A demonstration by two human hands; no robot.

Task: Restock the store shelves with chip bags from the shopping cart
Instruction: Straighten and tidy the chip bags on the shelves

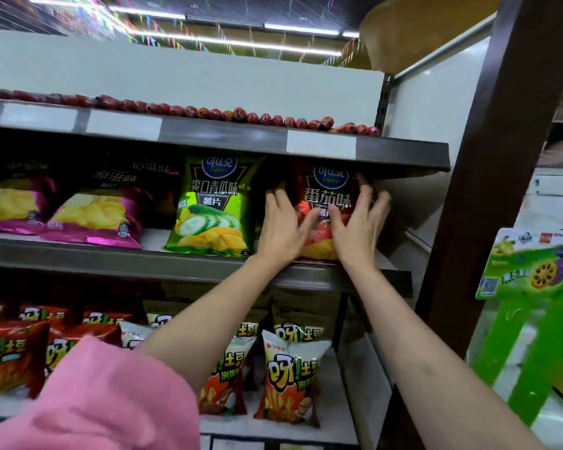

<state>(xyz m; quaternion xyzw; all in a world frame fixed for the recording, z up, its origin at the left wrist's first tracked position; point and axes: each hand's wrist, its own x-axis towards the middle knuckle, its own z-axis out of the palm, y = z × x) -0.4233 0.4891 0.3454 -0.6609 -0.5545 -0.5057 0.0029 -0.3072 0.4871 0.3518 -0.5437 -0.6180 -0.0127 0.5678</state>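
Item: red tomato chip bag (327,203), standing upright on the middle shelf (189,263), at its right end, under the lip of the shelf above.

Left hand (285,227): I read it as spread, fingers straight, laid flat against the bag's left face and edge.

Right hand (358,219): also spread, fingers fanned up along the bag's right side; the fingertips reach near the bag's top corner. Neither hand curls round the bag as far as I can see.

Position relative to hands: the bag sits between my two palms, touching both; its lower yellow part shows in the gap between the wrists.

Neighbour: green cucumber chip bag (213,203), just left of the left hand, upright, apparently not touched.

Further left: purple chip bags (95,216), well apart from both hands, leaning back.

Below the forearms: lower shelf packed with red-and-white snack bags (290,375).

Handling, my judgement: light, air-filled, soft-walled; foil likely slick; contents brittle, so I would not squeeze.

Where to take hold: the two side seams or the crimped top edge, flat-handed pressure rather than a pinch on the belly.

Step, my judgement: squaring the bag in its slot; placement looks nearly done.

Cart: not in view.
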